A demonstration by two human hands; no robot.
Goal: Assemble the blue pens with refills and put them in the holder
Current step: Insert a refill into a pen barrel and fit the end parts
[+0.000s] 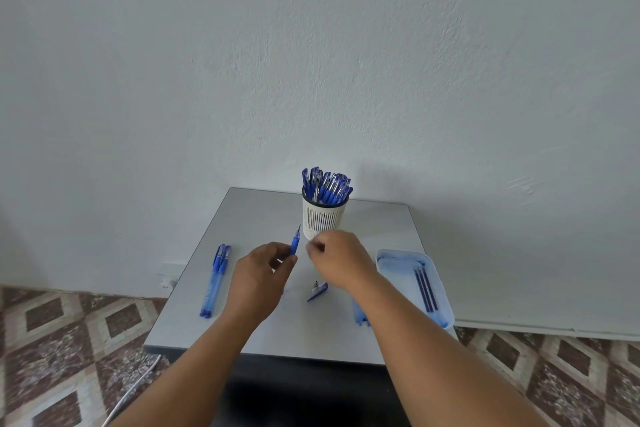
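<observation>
A left hand point(258, 276) gripped a translucent blue pen point(295, 243) upright just before the slotted white cylindrical holder point(321, 218); the right hand point(341, 260) pinched closed beside it, contents indiscernible.

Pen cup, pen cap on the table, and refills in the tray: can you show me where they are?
Pen cup point(323, 220), head view: slotted white wall.
Pen cap point(318, 291), head view: middle of the cap.
Refills point(425, 289), head view: middle of the three refills.

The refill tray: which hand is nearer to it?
Right. The right hand is just left of the refill tray, in front of the pen holder. The left hand, gripping a pen, is farther left, beyond the right hand.
</observation>
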